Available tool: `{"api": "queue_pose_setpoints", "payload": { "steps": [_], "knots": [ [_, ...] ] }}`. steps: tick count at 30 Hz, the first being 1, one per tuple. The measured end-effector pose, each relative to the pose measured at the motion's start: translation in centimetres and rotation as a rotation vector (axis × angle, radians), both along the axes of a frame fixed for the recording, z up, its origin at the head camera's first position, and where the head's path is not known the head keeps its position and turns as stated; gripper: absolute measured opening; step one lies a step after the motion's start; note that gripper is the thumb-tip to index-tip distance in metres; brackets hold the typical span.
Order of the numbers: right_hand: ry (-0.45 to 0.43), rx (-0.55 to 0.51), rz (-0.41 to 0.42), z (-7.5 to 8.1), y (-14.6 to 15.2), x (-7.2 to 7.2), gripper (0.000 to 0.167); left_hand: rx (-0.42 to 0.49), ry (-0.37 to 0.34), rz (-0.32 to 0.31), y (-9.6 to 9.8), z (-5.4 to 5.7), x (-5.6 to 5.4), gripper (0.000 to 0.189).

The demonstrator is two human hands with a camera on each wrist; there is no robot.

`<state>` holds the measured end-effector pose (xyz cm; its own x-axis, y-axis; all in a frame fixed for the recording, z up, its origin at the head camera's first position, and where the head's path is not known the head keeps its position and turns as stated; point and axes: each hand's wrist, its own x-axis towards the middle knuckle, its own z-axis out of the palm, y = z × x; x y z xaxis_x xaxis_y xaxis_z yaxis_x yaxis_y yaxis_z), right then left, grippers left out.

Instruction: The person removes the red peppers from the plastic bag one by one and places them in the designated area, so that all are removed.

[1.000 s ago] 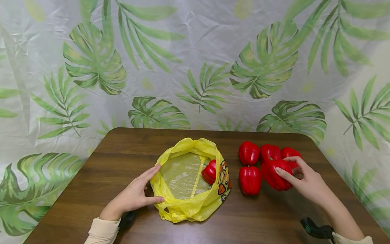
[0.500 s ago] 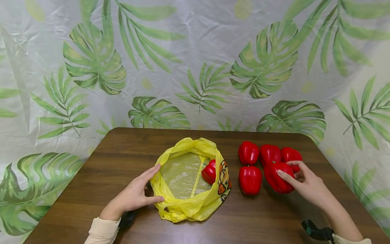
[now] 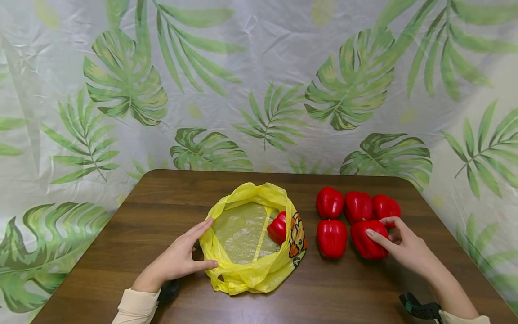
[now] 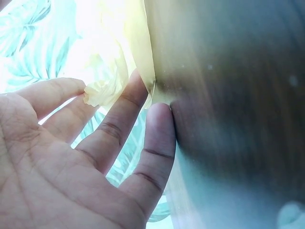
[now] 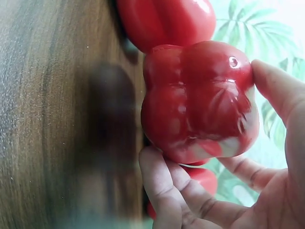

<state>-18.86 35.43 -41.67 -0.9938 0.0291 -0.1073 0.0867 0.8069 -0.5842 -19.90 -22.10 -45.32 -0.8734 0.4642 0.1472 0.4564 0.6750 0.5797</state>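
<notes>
A yellow plastic bag point(image 3: 255, 274) stands on the table with its mouth spread wide. Inside it, at the right, lies a red bell pepper point(image 3: 277, 228). My left hand point(image 3: 178, 256) touches the bag's left side, its thumb and fingers spread along the rim; the left wrist view shows the fingers point(image 4: 159, 131) fairly straight. My right hand point(image 3: 413, 247) holds another bell pepper point(image 3: 367, 240) between thumb and fingers, at the front right of the group. In the right wrist view this bell pepper point(image 5: 200, 102) shows its lobed bottom, low at the table surface.
A bell pepper point(image 3: 332, 238) sits just left of the held one. Behind them stand a bell pepper point(image 3: 329, 202), a second bell pepper point(image 3: 358, 206) and a third bell pepper point(image 3: 386, 207). The brown table point(image 3: 162, 211) meets a leaf-patterned cloth point(image 3: 275, 67) at the back.
My right hand has lowered the bell pepper and brought it slightly towards me, apart from the row behind, where more of the peppers shows. The left hand and bag have not moved.
</notes>
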Motion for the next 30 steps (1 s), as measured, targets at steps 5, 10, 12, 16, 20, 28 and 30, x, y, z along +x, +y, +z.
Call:
{"api": "queue_pose_setpoints", "payload": {
  "steps": [5, 10, 12, 16, 20, 28, 30],
  "knots": [
    [-0.013, 0.001, 0.005, -0.16, -0.14, -0.19, 0.073, -0.003, 0.004, 0.002, -0.07, -0.01, -0.01, 0.106],
    [-0.036, 0.001, 0.007, -0.28, -0.20, -0.36, 0.074, -0.002, 0.002, 0.003, -0.08, -0.03, -0.02, 0.106],
    [-0.042, 0.000, 0.005, -0.37, -0.19, -0.42, 0.074, -0.001, 0.002, 0.003, -0.08, -0.04, -0.03, 0.106],
    [-0.046, -0.003, 0.011, -0.59, -0.25, -0.43, 0.072, 0.000, 0.002, 0.001, -0.07, -0.04, -0.05, 0.106],
    [-0.050, -0.007, 0.020, -0.77, -0.37, -0.46, 0.071, 0.004, -0.004, -0.001, -0.05, -0.02, -0.03, 0.106],
    [-0.060, -0.025, 0.027, -0.96, -0.52, -0.46, 0.068, 0.008, -0.008, -0.001, 0.01, 0.04, 0.03, 0.106],
    [-0.059, -0.025, 0.029, -0.95, -0.54, -0.46, 0.067, 0.009, -0.008, -0.001, 0.03, 0.06, 0.06, 0.106]
  ]
}}
